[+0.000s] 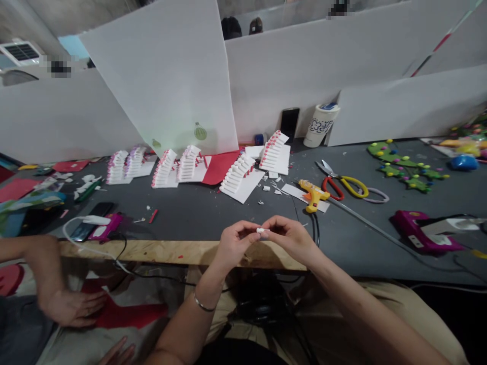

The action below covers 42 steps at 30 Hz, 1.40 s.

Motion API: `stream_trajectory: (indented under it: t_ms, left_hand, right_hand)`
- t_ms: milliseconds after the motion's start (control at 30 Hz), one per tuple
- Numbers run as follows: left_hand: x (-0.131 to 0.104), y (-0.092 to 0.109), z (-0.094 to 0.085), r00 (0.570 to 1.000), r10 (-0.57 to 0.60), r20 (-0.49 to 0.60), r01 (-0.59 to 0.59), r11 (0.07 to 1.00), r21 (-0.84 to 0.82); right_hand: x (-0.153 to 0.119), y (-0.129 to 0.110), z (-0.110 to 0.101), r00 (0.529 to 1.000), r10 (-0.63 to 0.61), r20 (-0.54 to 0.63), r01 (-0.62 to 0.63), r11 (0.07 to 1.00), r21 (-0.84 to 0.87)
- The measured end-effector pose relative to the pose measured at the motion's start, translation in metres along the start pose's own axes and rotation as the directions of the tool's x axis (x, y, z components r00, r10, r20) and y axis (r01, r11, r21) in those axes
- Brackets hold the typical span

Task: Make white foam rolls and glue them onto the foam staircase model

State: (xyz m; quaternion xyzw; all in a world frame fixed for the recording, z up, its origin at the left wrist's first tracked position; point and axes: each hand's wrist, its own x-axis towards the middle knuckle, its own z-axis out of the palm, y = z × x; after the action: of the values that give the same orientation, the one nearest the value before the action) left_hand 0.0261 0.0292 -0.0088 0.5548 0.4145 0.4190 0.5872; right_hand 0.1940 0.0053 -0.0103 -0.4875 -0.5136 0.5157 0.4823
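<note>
A small white piece (262, 230), too small to name further, is pinched between the fingertips of both hands just above the table's front edge. My left hand (236, 245) grips it from the left with thumb and forefinger. From the other side, the thumb and fingers of my right hand (292, 237) close on it too. Beyond the hands stands a curved white model with a row of stick-like pieces (238, 175) on a white base. Behind it is a similar one with red tips (274, 150). A yellow glue gun (314, 195) lies to the right of these.
Pliers with yellow handles (353, 186) and a purple power strip (409, 230) lie to the right. A paper cup (321, 125) and a phone (289, 121) stand at the back. More curved models (164, 167) line the left. A co-worker's hand (72, 306) rests on red material at lower left.
</note>
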Motion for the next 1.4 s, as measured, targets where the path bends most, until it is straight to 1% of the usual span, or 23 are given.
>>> stream_trajectory:
  t_ms: [167,267,367,433,533,600,633,700,733,800,833,900,967,1000,1033,1100,1200,1267,1400]
  left_hand:
    - [-0.001,0.005,0.005,0.997,-0.042,-0.071,0.035,0.994,-0.101]
    - [0.0,0.005,0.007,0.994,-0.072,-0.084,0.06,0.988,-0.141]
    - [0.002,0.001,0.009,0.989,-0.12,-0.087,0.102,0.976,-0.194]
    - [0.004,-0.003,0.01,0.982,-0.174,-0.068,0.151,0.953,-0.262]
    - [0.009,-0.006,0.013,0.966,-0.26,0.009,0.245,0.895,-0.373]
    - [0.013,-0.007,0.016,0.956,-0.286,0.07,0.288,0.858,-0.425]
    - [0.015,-0.008,0.017,0.951,-0.292,0.096,0.304,0.844,-0.443]
    - [0.018,-0.008,0.018,0.945,-0.303,0.12,0.323,0.819,-0.475]
    - [0.02,-0.008,0.019,0.943,-0.311,0.118,0.328,0.809,-0.488]
    - [0.024,-0.01,0.018,0.941,-0.326,0.091,0.325,0.796,-0.511]
    - [0.026,-0.011,0.018,0.941,-0.329,0.08,0.321,0.793,-0.518]
    - [0.032,-0.013,0.017,0.945,-0.321,0.066,0.306,0.792,-0.529]
    - [0.037,-0.015,0.016,0.95,-0.308,0.062,0.292,0.795,-0.531]
    - [0.04,-0.016,0.015,0.952,-0.3,0.058,0.284,0.799,-0.53]
    - [0.042,-0.016,0.015,0.954,-0.294,0.056,0.278,0.805,-0.525]
    - [0.046,-0.015,0.015,0.957,-0.284,0.049,0.269,0.818,-0.508]
    - [0.05,-0.013,0.016,0.959,-0.278,0.048,0.265,0.83,-0.49]
    - [0.053,-0.01,0.016,0.96,-0.275,0.048,0.26,0.821,-0.508]
    - [0.06,-0.007,0.017,0.958,-0.283,0.049,0.261,0.783,-0.564]
  right_hand:
    - [0.001,0.001,0.0,1.0,-0.008,-0.022,0.009,0.999,0.039]
    - [0.001,0.0,0.0,1.0,-0.002,-0.018,0.003,0.999,0.039]
    - [0.0,-0.001,0.001,1.0,0.022,-0.015,-0.021,0.998,0.06]
    - [0.001,-0.002,0.002,0.999,0.035,-0.009,-0.034,0.997,0.074]
    - [0.006,-0.002,-0.002,1.0,0.023,0.014,-0.023,0.998,0.05]
    - [0.008,0.0,-0.013,1.0,-0.023,0.019,0.024,0.999,-0.039]
    - [0.01,0.002,-0.023,0.999,-0.053,0.008,0.053,0.991,-0.123]
    - [0.011,0.005,-0.051,0.994,-0.102,-0.047,0.079,0.931,-0.355]
    - [0.011,0.006,-0.068,0.989,-0.114,-0.091,0.056,0.873,-0.485]
    - [0.01,0.007,-0.106,0.974,-0.101,-0.202,-0.063,0.738,-0.672]
    - [0.009,0.007,-0.126,0.96,-0.089,-0.265,-0.14,0.667,-0.732]
    - [0.009,0.005,-0.16,0.914,-0.068,-0.4,-0.307,0.529,-0.791]
    - [0.013,0.004,-0.186,0.861,-0.043,-0.507,-0.45,0.401,-0.798]
    - [0.017,0.003,-0.195,0.842,-0.027,-0.539,-0.498,0.346,-0.795]
    - [0.021,0.003,-0.202,0.83,-0.011,-0.558,-0.529,0.302,-0.793]
    - [0.033,0.004,-0.211,0.818,0.005,-0.575,-0.558,0.248,-0.792]
    - [0.053,0.009,-0.215,0.797,-0.012,-0.603,-0.587,0.219,-0.78]
    - [0.064,0.015,-0.215,0.789,-0.004,-0.614,-0.603,0.186,-0.776]
    - [0.077,0.029,-0.216,0.821,0.038,-0.57,-0.57,0.135,-0.811]
